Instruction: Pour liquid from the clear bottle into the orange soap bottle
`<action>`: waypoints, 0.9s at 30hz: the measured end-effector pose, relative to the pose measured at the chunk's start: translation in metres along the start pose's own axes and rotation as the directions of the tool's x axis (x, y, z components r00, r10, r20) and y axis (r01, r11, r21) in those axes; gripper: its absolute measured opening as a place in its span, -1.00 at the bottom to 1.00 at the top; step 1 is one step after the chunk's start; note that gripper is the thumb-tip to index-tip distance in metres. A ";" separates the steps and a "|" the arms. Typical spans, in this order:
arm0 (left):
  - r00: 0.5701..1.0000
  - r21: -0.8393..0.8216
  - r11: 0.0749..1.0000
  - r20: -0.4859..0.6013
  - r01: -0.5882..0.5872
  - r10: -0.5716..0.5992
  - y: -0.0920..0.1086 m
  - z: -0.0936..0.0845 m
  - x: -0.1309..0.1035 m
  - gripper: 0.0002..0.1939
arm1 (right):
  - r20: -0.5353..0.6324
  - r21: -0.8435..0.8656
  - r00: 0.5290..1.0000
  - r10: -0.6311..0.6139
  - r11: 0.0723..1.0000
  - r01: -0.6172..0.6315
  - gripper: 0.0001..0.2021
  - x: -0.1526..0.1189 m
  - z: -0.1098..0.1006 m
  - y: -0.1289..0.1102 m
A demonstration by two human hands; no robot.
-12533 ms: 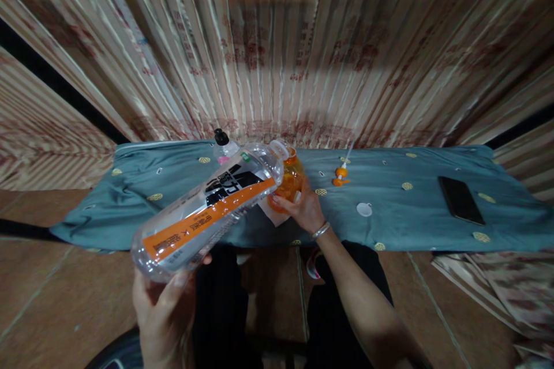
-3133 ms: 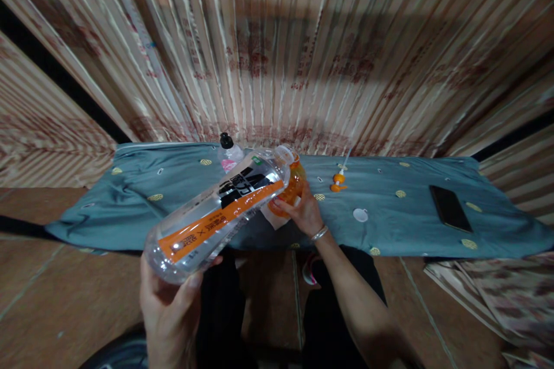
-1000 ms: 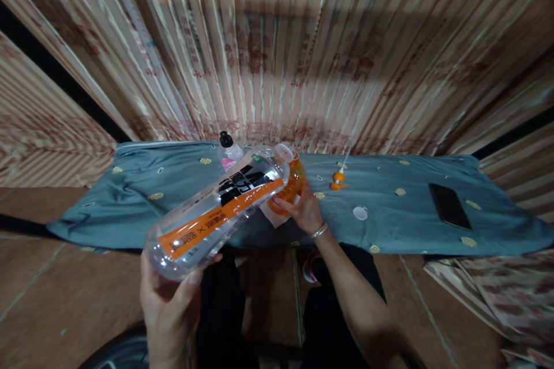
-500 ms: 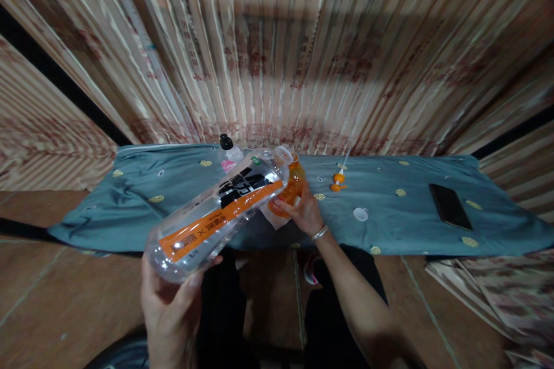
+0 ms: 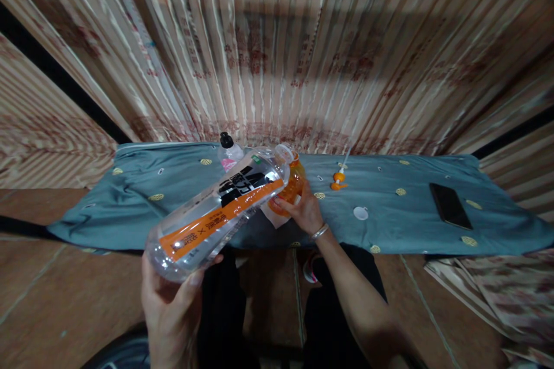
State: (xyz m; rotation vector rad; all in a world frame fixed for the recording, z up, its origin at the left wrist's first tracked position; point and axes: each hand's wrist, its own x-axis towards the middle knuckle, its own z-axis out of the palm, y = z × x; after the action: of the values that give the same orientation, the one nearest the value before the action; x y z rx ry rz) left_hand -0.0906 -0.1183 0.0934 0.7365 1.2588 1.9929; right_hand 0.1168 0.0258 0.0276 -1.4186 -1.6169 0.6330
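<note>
My left hand point(image 5: 173, 300) is closed round the base of a large clear plastic bottle point(image 5: 194, 207) with an orange and black label. The bottle is tilted, its uncapped mouth up at the right, over or against the top of an orange see-through bottle point(image 5: 296, 181). My right hand point(image 5: 305, 210), with a bracelet at the wrist, grips that orange bottle on the cloth; the clear bottle hides part of it. A piece of white paper point(image 5: 274, 217) lies beneath. An orange pump top point(image 5: 339, 180) with a clear tube lies to the right.
A blue-green cloth point(image 5: 402, 225) covers the table. A small bottle with a black cap point(image 5: 227, 147) stands behind the clear bottle. A white round cap point(image 5: 360, 213) and a dark phone point(image 5: 450, 206) lie at the right. A pleated curtain point(image 5: 277, 57) hangs behind.
</note>
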 end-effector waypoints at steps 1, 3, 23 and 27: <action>1.000 0.006 1.000 0.001 0.006 -0.006 0.001 0.000 -0.001 -0.35 | 0.000 0.001 1.000 -0.002 1.000 0.002 -0.29 0.000 0.000 0.000; 1.000 0.010 1.000 -0.001 0.026 -0.026 0.002 0.001 -0.002 -0.36 | -0.005 -0.003 1.000 -0.008 1.000 0.008 -0.28 0.000 0.000 0.001; 1.000 -0.009 1.000 0.004 0.005 -0.005 0.002 0.002 -0.002 -0.29 | -0.002 0.025 1.000 -0.028 0.999 0.028 -0.27 0.001 0.001 0.003; 1.000 0.001 1.000 0.018 0.019 -0.019 0.003 0.002 -0.003 -0.32 | -0.001 0.006 1.000 -0.004 1.000 0.004 -0.26 0.001 0.001 0.003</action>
State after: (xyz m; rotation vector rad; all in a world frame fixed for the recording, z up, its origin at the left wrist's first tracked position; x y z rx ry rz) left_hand -0.0874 -0.1205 0.0965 0.7387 1.2519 1.9663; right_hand 0.1175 0.0272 0.0253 -1.4107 -1.6154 0.6351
